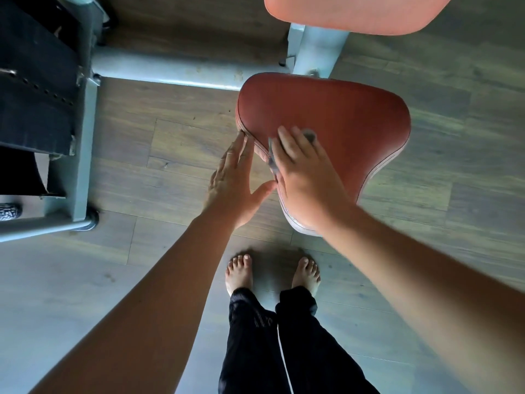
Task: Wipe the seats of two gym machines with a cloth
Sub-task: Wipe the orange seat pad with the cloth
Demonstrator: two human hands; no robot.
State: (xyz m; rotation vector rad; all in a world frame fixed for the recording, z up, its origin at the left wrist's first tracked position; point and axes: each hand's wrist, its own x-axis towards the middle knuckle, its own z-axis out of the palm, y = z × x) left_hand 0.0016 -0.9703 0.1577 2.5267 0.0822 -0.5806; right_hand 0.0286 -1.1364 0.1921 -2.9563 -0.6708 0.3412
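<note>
A red padded seat (349, 115) of a gym machine sits at centre right, narrowing toward me. My right hand (304, 177) lies flat on the seat's near left part, pressing a grey cloth (309, 135) under the palm; only small bits of cloth show past the fingers and at the thumb side. My left hand (235, 177) is open with fingers straight, its fingertips touching the seat's left edge. A second red pad (355, 12), the machine's backrest, shows at the top.
The machine's grey steel frame (170, 68) runs across the wooden floor (176, 143) behind the seat. A black weight stack (34, 81) stands at the left. My bare feet (272, 274) stand just in front of the seat.
</note>
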